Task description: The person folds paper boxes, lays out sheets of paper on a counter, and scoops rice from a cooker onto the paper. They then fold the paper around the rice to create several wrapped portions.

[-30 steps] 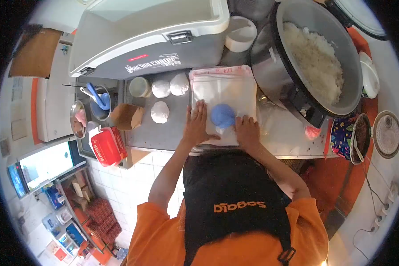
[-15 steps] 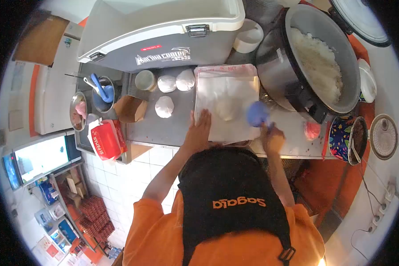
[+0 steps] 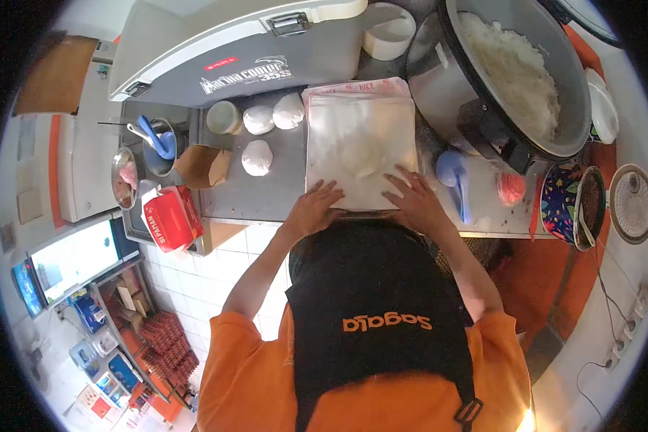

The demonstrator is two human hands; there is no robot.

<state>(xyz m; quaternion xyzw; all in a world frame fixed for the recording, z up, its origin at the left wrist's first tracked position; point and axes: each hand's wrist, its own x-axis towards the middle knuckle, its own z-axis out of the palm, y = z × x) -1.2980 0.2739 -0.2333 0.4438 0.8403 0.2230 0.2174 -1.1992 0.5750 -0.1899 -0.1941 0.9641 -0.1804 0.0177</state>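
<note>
Mid-frame, the left hand [image 3: 313, 209] and right hand [image 3: 417, 207] lie spread, empty, on paper sheets [image 3: 329, 153]. Uneven pressure could crease them.

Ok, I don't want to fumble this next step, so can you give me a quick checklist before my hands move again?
1. Pale mound within the edges of the sheet stack: ok.
2. Left hand and right hand at the stack's near side, free of tools: ok.
3. Blue scoop out of the way, lying right of the stack: ok.
4. Three white bundles apart from the stack: ok.
5. Big rice pot covered: not ok, it stands open.
6. Only one sheet under the mound: cannot tell.
</note>
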